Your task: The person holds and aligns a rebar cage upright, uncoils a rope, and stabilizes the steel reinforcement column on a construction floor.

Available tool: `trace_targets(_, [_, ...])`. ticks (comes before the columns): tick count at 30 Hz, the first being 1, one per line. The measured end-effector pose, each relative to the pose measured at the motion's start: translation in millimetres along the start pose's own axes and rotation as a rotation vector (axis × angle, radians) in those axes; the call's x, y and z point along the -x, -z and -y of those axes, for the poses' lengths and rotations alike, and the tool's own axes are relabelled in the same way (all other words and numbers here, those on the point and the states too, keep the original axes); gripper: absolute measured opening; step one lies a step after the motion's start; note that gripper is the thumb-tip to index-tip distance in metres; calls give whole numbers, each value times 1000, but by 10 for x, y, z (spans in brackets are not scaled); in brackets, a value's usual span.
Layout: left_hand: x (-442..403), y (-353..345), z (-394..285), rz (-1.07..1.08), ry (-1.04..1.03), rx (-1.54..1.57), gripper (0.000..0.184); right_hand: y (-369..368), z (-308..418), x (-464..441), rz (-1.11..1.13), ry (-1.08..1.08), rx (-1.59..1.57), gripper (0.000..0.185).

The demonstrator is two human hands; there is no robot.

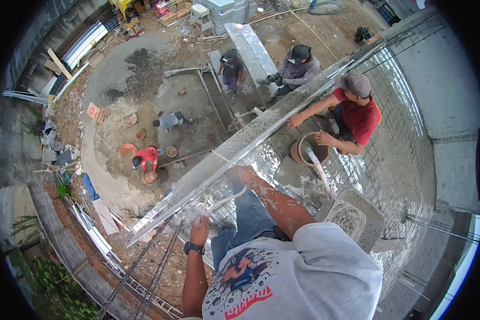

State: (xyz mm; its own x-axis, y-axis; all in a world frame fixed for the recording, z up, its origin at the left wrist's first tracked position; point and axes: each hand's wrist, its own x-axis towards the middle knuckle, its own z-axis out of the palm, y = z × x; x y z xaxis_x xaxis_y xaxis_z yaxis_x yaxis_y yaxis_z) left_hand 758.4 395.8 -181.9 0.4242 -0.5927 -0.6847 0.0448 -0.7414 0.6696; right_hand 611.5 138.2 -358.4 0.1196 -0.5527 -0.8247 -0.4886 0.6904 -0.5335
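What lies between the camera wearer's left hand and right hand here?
In the head view, a pale, curved, cord-like strip lies between the left hand and the right hand; its material is unclear.

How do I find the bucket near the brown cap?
Find the long concrete ledge slanting across the picture. Right of it, the bucket sits beside a brown-capped person in red. It's round and brown; the neighbouring tub is grey and squarish.
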Motion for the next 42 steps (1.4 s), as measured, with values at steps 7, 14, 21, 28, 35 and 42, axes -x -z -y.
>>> trace_targets(7, [135, 91, 183, 63, 177, 415, 38, -162, 671, 526, -35, -102, -37, 35])
trace_targets(14, [506, 178, 288, 10, -210, 31, 36, -242, 603, 320, 88, 77, -354, 22])
trace_targets(21, [602, 53, 468, -31, -367, -226, 43, -441, 1017, 774, 53, 33, -392, 27])
trace_targets(28, [643, 76, 360, -31, -111, -190, 44, -508, 620, 277, 204, 291, -324, 28])
trace_targets(35, [386, 186, 842, -102, 23, -170, 43, -645, 638, 527, 157, 113, -191, 20])
trace_targets(42, [218, 178, 1059, -229, -18, 110, 39, -644, 209, 688, 316, 96, -139, 34])
